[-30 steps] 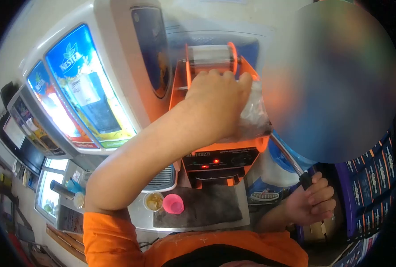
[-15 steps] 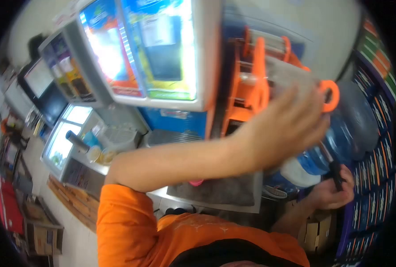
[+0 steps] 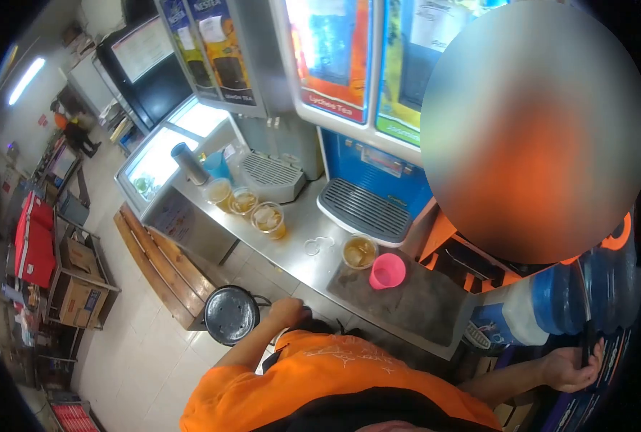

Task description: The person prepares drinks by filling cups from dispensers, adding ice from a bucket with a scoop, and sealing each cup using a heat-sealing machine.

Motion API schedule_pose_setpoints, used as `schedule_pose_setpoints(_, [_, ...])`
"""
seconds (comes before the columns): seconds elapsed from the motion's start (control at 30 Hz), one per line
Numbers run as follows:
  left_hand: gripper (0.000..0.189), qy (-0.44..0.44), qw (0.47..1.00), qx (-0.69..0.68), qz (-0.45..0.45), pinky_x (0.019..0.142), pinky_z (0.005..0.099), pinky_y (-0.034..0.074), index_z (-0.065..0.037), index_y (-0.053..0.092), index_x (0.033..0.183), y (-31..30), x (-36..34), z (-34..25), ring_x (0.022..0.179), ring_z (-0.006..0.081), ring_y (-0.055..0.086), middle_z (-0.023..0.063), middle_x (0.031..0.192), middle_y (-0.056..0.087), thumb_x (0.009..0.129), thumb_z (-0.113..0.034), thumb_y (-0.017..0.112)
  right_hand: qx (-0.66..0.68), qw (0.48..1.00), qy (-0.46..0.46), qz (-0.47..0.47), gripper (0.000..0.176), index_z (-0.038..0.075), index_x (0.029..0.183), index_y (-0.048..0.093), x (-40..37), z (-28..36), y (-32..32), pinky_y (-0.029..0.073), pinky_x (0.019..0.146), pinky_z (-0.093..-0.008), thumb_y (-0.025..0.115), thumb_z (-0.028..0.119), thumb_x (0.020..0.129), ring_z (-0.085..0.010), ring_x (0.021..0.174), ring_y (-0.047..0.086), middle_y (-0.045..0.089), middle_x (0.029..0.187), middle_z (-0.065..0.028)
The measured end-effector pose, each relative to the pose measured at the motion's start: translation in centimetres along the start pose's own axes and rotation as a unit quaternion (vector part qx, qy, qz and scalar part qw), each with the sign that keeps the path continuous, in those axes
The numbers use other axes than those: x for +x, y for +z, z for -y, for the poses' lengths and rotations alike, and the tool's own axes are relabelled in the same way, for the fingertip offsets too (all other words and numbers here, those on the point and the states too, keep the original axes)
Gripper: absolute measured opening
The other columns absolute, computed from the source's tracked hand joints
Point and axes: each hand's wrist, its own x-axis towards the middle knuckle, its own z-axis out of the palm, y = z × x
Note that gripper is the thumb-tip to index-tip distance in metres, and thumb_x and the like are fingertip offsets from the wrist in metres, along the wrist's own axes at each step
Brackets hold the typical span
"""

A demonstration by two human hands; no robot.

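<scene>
So, nearest us, our right hand (image 3: 572, 369) has its fingers clamped on the black handle (image 3: 587, 344). Its long axis runs up and away, beside the water jug (image 3: 551, 302). Our left hand (image 3: 289, 311) is well apart at the bench (image 3: 299, 237) edge, and we can't tell how its fingers are. The pink cup (image 3: 387, 272) sits farther back.

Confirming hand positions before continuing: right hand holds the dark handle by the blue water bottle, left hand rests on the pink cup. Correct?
Not quite. The head view shows the left hand low at the counter front edge near the black stool, apart from the pink cup. The right hand does hold the dark handle by the blue water bottle.
</scene>
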Motion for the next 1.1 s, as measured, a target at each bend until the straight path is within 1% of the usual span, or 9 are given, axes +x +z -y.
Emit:
schedule_pose_setpoints(0.3, [0.051,-0.263,0.952,-0.075,0.141,0.087,0.0426,0.047,0.0,0.063,0.106,12.8,-0.2,12.7,0.102,0.0359,0.059,0.0232,0.108,0.062,0.076,-0.041,0.066,-0.078,0.996,0.0,0.044,0.029,-0.007,0.079,0.052,0.6,0.7,-0.1,0.043,0.093,-0.0509,0.035,0.014,0.091,-0.036,0.094,0.058,0.061,0.089,-0.0219])
schedule_pose_setpoints(0.43, [0.052,-0.239,0.948,-0.053,0.204,0.088,0.0426,0.047,0.0,0.062,0.109,15.2,2.7,12.7,0.105,0.0366,0.058,0.0228,0.111,0.061,0.076,-0.04,0.065,-0.106,0.992,0.011,0.065,0.027,-0.007,0.08,0.052,0.8,1.0,-0.5,0.043,0.094,-0.0512,0.037,0.013,0.091,-0.0379,0.095,0.058,0.06,0.089,-0.0228])
schedule_pose_setpoints(0.5, [0.05,-0.162,0.976,-0.061,0.134,0.089,0.0429,0.046,-0.001,0.061,0.112,11.3,3.0,8.9,0.106,0.038,0.057,0.0233,0.111,0.06,0.078,-0.038,0.062,-0.097,0.992,0.018,0.075,0.025,-0.008,0.08,0.052,0.6,1.2,-0.9,0.044,0.094,-0.0511,0.039,0.011,0.089,-0.0402,0.094,0.058,0.06,0.089,-0.0247])
schedule_pose_setpoints(0.57, [0.047,-0.103,0.989,-0.058,0.086,0.089,0.0433,0.046,0.0,0.062,0.108,12.7,5.6,9.2,0.104,0.0382,0.057,0.0239,0.109,0.061,0.08,-0.038,0.058,-0.02,0.993,0.052,0.101,0.022,-0.008,0.091,0.05,0.3,2.0,-0.4,0.04,0.098,-0.0528,0.038,0.01,0.092,-0.042,0.1,0.056,0.057,0.099,-0.0247])
schedule_pose_setpoints(0.67, [0.047,-0.112,0.984,-0.087,0.105,0.088,0.0438,0.046,0.001,0.062,0.105,8.2,5.6,5.2,0.102,0.0385,0.058,0.0249,0.109,0.061,0.082,-0.039,0.054,0.011,0.991,0.064,0.121,0.017,-0.006,0.098,0.049,0.0,2.7,0.1,0.036,0.102,-0.0541,0.04,0.009,0.093,-0.0431,0.104,0.054,0.054,0.106,-0.0235])
schedule_pose_setpoints(0.77, [0.047,-0.109,0.985,-0.054,0.123,0.088,0.044,0.047,0.002,0.063,0.104,8.7,6.5,4.9,0.101,0.0384,0.059,0.0237,0.109,0.061,0.082,-0.038,0.052,0.033,0.991,0.097,0.089,0.015,-0.004,0.101,0.048,-0.5,3.3,0.7,0.036,0.102,-0.0536,0.042,0.007,0.093,-0.0414,0.103,0.055,0.054,0.106,-0.0219])
schedule_pose_setpoints(0.87, [0.046,-0.08,0.983,-0.032,0.16,0.087,0.0432,0.047,0.001,0.063,0.106,2.5,2.9,0.7,0.102,0.0379,0.059,0.0215,0.109,0.062,0.083,-0.037,0.051,0.045,0.993,0.056,0.092,0.015,-0.005,0.1,0.047,-0.8,2.6,0.5,0.039,0.099,-0.0549,0.043,0.007,0.092,-0.0416,0.101,0.056,0.054,0.104,-0.0219])
schedule_pose_setpoints(0.97, [0.045,-0.09,0.98,-0.02,0.174,0.088,0.0427,0.047,0.0,0.063,0.106,9.4,4.8,5.4,0.101,0.0369,0.06,0.0191,0.108,0.063,0.084,-0.038,0.053,0.047,0.995,0.016,0.087,0.015,-0.006,0.099,0.045,-1.0,1.5,0.2,0.043,0.094,-0.0567,0.045,0.007,0.091,-0.0425,0.098,0.057,0.054,0.102,-0.0234])
schedule_pose_setpoints(1.1, [0.044,-0.108,0.978,0.01,0.178,0.088,0.0414,0.047,-0.001,0.064,0.104,10.7,4.4,6.8,0.101,0.0355,0.06,0.0187,0.106,0.063,0.084,-0.038,0.056,0.075,0.996,-0.023,0.032,0.016,-0.007,0.097,0.042,-1.5,1.5,1.5,0.045,0.089,-0.0593,0.045,0.007,0.09,-0.0436,0.095,0.057,0.053,0.1,-0.025])
